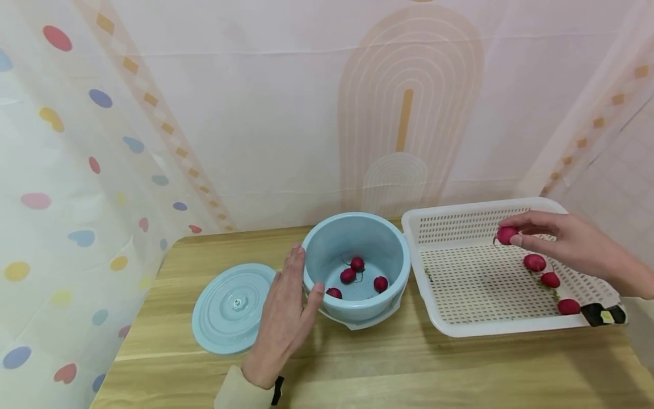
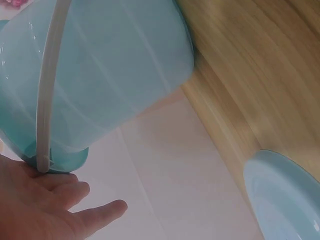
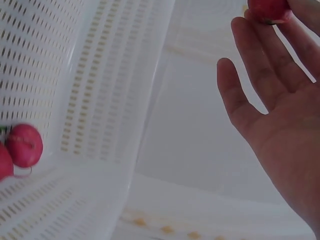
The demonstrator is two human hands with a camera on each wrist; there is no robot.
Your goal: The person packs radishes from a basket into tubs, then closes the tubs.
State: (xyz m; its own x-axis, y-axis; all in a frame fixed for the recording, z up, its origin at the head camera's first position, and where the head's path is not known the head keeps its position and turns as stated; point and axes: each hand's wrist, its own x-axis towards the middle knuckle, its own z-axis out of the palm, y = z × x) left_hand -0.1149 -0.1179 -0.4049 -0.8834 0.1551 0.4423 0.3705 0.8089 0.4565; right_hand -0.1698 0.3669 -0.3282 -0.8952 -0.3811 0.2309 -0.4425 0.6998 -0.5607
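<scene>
My right hand [image 1: 572,241] pinches a red radish [image 1: 507,235] between thumb and fingertips, above the white perforated basket [image 1: 444,329]. In the right wrist view that radish [image 3: 270,9] shows at the upper right, at the fingertips. Three more radishes lie in the basket's right part, one of them at its front edge [image 1: 569,307]. Straight fingers of my left hand [image 1: 286,312] rest against the left rim of the light blue bucket [image 1: 357,309]. Several radishes [image 1: 348,276] lie on the bucket's floor. Its pale handle [image 2: 47,85] hangs down the side in the left wrist view.
A round light blue lid [image 1: 225,318] lies on the wooden table [image 1: 368,369], left of the bucket and partly behind my left hand. The basket stands close against the bucket's right side. A patterned curtain [image 1: 265,113] hangs behind the table.
</scene>
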